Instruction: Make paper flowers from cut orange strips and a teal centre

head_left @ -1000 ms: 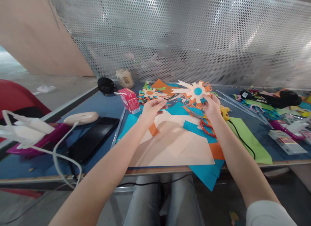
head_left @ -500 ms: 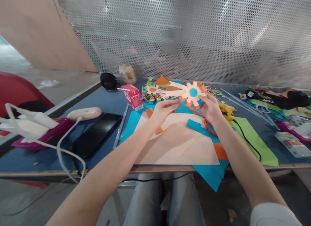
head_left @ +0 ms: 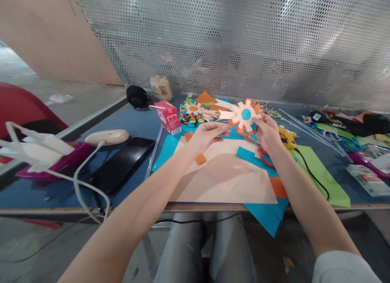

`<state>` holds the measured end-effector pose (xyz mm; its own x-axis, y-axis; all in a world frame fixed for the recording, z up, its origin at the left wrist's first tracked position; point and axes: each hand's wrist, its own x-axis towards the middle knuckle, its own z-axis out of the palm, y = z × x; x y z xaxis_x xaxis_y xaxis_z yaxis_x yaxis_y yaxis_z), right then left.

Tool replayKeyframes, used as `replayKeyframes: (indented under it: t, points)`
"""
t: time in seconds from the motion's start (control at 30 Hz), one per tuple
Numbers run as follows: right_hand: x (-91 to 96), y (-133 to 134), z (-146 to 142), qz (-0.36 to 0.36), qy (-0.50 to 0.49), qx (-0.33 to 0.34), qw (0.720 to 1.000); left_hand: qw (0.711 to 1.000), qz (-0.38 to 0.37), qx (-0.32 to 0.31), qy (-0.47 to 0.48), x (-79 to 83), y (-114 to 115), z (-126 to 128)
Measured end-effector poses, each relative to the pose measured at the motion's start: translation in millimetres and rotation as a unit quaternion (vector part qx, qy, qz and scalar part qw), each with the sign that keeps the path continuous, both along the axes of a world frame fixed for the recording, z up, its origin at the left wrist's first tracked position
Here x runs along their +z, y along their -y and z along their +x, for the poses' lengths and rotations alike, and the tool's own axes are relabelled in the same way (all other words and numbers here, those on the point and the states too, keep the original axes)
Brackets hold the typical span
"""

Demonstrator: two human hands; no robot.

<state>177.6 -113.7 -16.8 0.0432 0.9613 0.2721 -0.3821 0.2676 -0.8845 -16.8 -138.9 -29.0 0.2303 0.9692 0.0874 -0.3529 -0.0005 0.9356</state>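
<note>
A paper flower [head_left: 241, 119] with pale and orange petals and a blue centre is held up over the table, its right edge pinched in my right hand [head_left: 268, 132]. My left hand [head_left: 211, 133] is just left of the flower with thumb and fingertips drawn together; whatever they hold, if anything, is too small to make out. Red-handled scissors [head_left: 265, 158] lie just below my right hand. Beneath both hands are a large pale paper sheet [head_left: 222, 185] and a blue paper strip [head_left: 248, 154]. A fringed paper flower [head_left: 193, 109] rests farther back.
A pink drink carton [head_left: 168, 117] stands left of the fringed flower. On the left lie a black phone [head_left: 124, 163] and a purple power strip [head_left: 65, 157] with white plugs. A yellow glue gun [head_left: 288, 137] and green paper [head_left: 326, 177] are at right. A perforated metal panel [head_left: 243, 43] backs the table.
My left hand's fingers have curled closer together near the flower's lower left. The flower stays in my right hand, slightly turned. The whole view has shifted a little.
</note>
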Motion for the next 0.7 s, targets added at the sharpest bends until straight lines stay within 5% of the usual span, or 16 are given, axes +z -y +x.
replayKeyframes:
  t: [0.27, 0.4, 0.7]
  points:
    - [-3.1, -5.0, 5.7, 0.003, -0.001, -0.007, 1.000, 0.989, 0.062, 0.097, 0.097, 5.0, -7.3, -3.1]
    - [-5.0, -7.6, 6.9, -0.003, -0.001, -0.004, 1.000, 0.989, 0.040, 0.056, 0.131, 6.9, -4.5, -4.5]
    - [-3.9, -15.3, 14.4, -0.012, -0.053, -0.059, 0.997, 0.999, -0.026, -0.021, 0.009, -4.0, -2.1, -4.0]
